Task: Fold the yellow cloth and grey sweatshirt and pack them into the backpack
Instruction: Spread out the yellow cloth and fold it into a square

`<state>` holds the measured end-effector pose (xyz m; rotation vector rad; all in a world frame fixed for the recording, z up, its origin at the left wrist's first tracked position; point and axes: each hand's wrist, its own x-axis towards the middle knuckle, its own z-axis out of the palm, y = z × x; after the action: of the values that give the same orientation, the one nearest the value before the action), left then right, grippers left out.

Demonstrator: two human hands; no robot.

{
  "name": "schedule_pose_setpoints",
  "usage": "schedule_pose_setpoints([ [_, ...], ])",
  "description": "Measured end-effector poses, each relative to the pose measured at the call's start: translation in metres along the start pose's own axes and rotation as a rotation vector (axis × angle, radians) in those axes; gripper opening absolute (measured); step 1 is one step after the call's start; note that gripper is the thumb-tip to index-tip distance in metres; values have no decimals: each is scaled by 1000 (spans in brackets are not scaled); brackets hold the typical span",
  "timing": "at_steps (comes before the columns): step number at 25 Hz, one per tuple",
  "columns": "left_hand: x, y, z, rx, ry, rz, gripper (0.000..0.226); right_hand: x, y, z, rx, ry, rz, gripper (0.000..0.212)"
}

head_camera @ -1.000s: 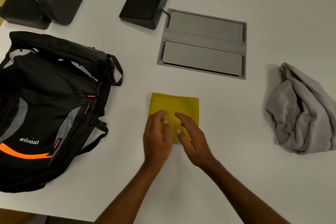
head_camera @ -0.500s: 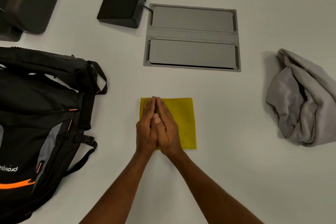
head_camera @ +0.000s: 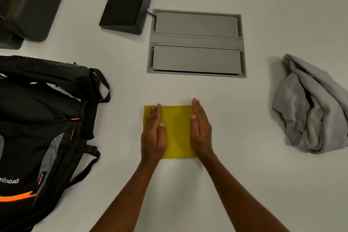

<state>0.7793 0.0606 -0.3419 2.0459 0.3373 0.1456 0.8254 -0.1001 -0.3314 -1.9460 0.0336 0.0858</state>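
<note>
The left hand [head_camera: 153, 135] lay flat and palm down on the left edge of the folded yellow square cloth [head_camera: 177, 130], fingers straight and close together, its fingertips near the cloth's far left corner. The right hand [head_camera: 200, 130] lay the same way along the right edge, fingertips reaching just past the far edge. Both hands were released, pressing on the cloth and gripping nothing, with a bare strip of yellow showing between them.

The cloth lay flat on the white table [head_camera: 263, 175], directly in front of the person. To its left lay the black fabric backpack with orange zip trim and grey panels [head_camera: 41, 128], near the cloth but not touching it, a buckled strap trailing on the table toward the cloth. Whether its main compartment was open could not be told. Well apart on the right sat the grey sweatshirt [head_camera: 308, 107] — crumpled in a loose heap, unfolded.

Beyond the cloth, a grey rectangular panel with two flat lids [head_camera: 196, 43] was set into the table, and a black box-shaped device [head_camera: 126, 5] stood just beside its far left corner, a thin cable running between them
</note>
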Motion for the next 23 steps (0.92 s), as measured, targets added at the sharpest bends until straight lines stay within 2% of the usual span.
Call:
schedule_pose_setpoints([
  [3,3,13,-1,47,-25,81,59,0,-12,-1,-10,-1,-32,56],
  [6,17,11,-1,305,-21,237,61,-9,-48,27,108,-107,-120,58],
  [8,21,-5,-1,482,-63,267,68,-17,-58,53,212,-153,-90,57],
  [10,21,-23,-3,616,-110,294,76,-19,-46,68,215,-143,-48,54],
  [17,19,-32,-11,805,-142,267,74,-13,-11,69,-350,-166,-236,54],
  [20,21,-32,-14,828,-144,207,72,-13,0,60,-637,-149,-234,59],
  [23,22,-31,-14,821,-149,187,68,-12,7,49,-791,-161,-268,64],
])
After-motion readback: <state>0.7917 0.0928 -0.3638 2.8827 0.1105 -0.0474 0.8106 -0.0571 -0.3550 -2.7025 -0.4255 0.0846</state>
